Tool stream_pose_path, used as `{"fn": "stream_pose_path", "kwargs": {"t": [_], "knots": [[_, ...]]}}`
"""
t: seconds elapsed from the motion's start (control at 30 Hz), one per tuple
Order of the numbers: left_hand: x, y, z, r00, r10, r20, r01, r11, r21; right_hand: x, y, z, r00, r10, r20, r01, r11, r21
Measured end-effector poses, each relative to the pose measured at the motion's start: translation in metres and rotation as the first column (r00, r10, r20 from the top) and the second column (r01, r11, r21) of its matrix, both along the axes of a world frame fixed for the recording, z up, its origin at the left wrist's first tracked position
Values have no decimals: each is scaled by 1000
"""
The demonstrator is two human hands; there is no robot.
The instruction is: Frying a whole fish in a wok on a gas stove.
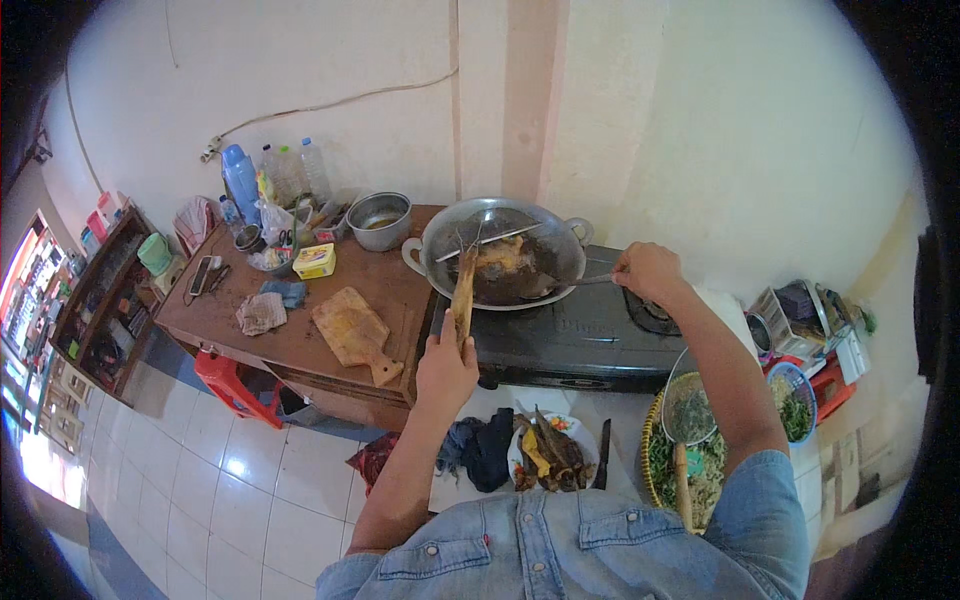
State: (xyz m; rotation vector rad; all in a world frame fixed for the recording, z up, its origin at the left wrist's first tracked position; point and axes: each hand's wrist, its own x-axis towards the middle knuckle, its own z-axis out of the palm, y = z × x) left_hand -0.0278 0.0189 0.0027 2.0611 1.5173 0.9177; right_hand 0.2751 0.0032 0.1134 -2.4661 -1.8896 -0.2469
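A metal wok [568, 289] with two loop handles stands on the black gas stove [559, 341], with dark oil and a browned piece of food [504, 255] in it. My left hand [448, 367] grips a wooden handle [465, 289] that reaches over the wok's left side; thin metal wires show at its far end. My right hand [651, 271] holds the thin dark handle [595, 280] of a metal utensil, whose head lies in the oil at the wok's right side. A thin metal rod [491, 242] lies across the wok behind the food.
On the brown wooden table are a cutting board [351, 330], cloths [262, 313], a yellow box [315, 260] and a metal pot [380, 238]. Below the stove, a plate [517, 457] of food lies beside a knife [604, 454]. A strainer [688, 409] rests over a basket [651, 442] of greens.
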Motion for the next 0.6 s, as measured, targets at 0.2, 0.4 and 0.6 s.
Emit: {"fn": "stream_pose_path", "kwargs": {"t": [0.2, 0.4, 0.6], "knots": [[-3, -1, -5, 997, -48, -55, 44, 996, -73, -5, -3, 13, 995, 12, -97, -2, 994, 109], [0, -2, -6, 997, -29, -68, 27, 999, -26, -2, -4, 14, 998, -47, 38, 45, 998, 52], [4, -5, -2, 994, -44, -104, 36, 996, -83, -1, -1, -31, 998, -23, -66, 26, 998, 55]]}}
